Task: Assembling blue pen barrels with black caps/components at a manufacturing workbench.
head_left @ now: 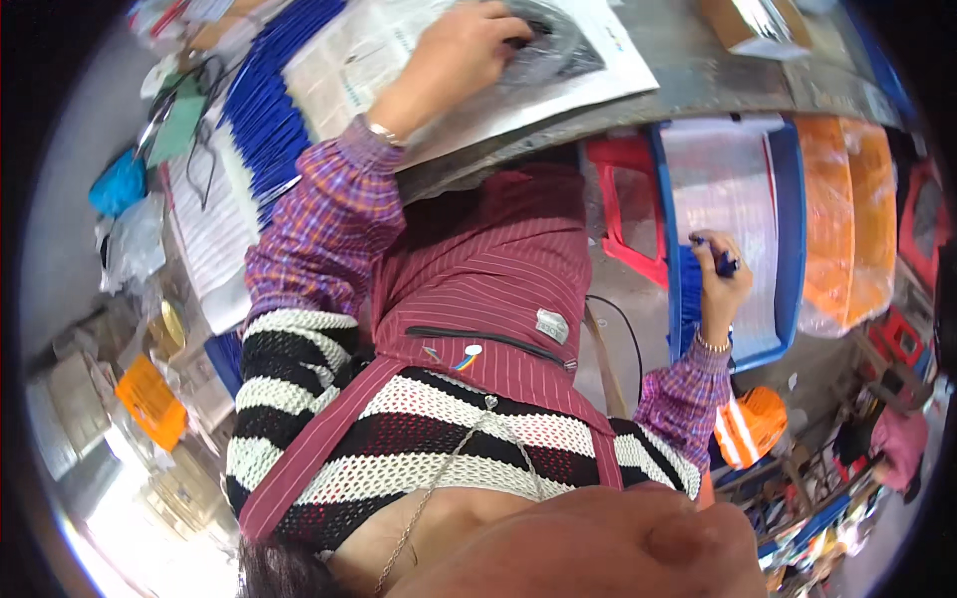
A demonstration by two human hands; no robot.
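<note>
My left hand reaches over the workbench, fingers curled down into a clear plastic bag of small black pieces. What its fingertips grip is partly hidden. The bag lies on a white printed sheet. To the right and lower down, my right hand is closed on a dark blue pen-like piece. That hand is over the near left part of a blue bin. More slim blue pieces lie in the bin beside my fingers, on pale lining.
A long row of slim blue pieces lies left of the sheet. Orange bins wrapped in plastic stand right of the blue bin, and a red stool is at its left. An open cardboard box sits on the bench. Another person is far right.
</note>
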